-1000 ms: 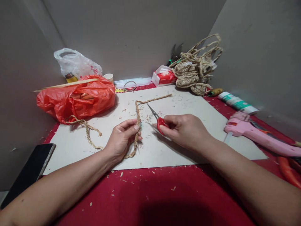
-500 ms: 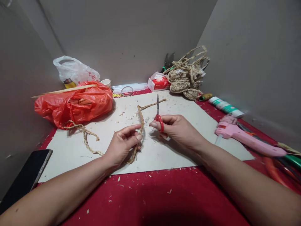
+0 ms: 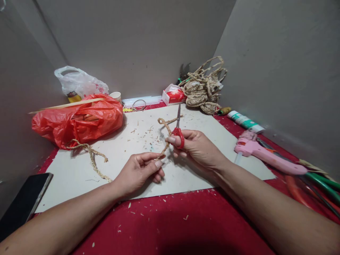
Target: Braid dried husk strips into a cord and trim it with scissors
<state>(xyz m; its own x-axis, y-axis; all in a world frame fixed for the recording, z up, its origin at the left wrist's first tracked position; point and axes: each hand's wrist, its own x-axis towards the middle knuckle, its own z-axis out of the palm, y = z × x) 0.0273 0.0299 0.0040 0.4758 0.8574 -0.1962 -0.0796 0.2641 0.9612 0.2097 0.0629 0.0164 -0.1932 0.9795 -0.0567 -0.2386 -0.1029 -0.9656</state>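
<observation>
Between the thumb and fingers of my left hand (image 3: 145,170) is pinched the lower end of a braided straw cord (image 3: 166,125). The cord rises toward my right hand (image 3: 195,147), bends over in a loop and trails back over the board. In my right hand is a pair of small red-handled scissors (image 3: 178,132), its blades together and pointing up and away. The right thumb and fingertips also touch the cord below the scissors. Another length of braided cord (image 3: 92,161) lies to the left, by a red plastic bag (image 3: 79,122).
A white board (image 3: 127,141) with straw scraps covers the red table (image 3: 164,226). Bundled braided cord (image 3: 198,94), a tissue pack (image 3: 174,95) and glue sticks (image 3: 142,101) stand behind. To the right lies a pink glue gun (image 3: 271,154); a phone (image 3: 23,198) is at left.
My right hand has closed in on the cord and now touches it along with the scissors. The left hand has slid to the cord's lower end. The view has shifted slightly.
</observation>
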